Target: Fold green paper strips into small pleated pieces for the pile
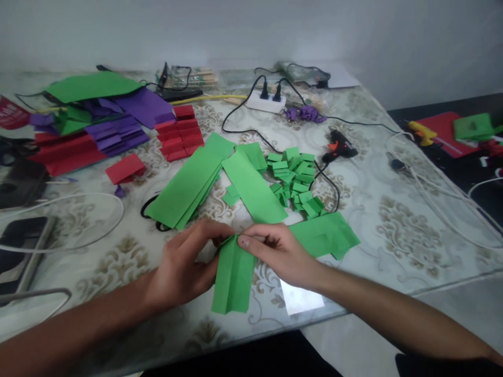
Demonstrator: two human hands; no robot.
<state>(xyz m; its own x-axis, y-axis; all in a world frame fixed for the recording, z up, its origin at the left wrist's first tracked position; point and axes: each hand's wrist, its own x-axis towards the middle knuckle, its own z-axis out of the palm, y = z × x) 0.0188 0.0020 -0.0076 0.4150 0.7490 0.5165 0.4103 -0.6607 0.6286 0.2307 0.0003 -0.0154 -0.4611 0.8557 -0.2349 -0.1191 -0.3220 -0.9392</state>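
Observation:
Between my two hands is a creased strip of green paper (234, 277), its lower end hanging toward the table's front edge. My left hand (186, 262) pinches its upper left side, with the fingertips partly behind the paper. At the top edge, my right hand (281, 248) grips it between thumb and fingers. Just beyond lie a stack of long green strips (192, 180), a single green strip (257, 186) and a pile of small folded green pieces (293, 178). More green paper (326, 233) lies beside my right hand.
A black glue gun (338, 145) rests at right, near a white power strip (266, 102) with trailing cords. Folded red paper (179, 133) and purple paper (118, 136) lie at back left. A phone-like device (23, 251) and white cable are at left; a yellow glue gun (422, 133) is far right.

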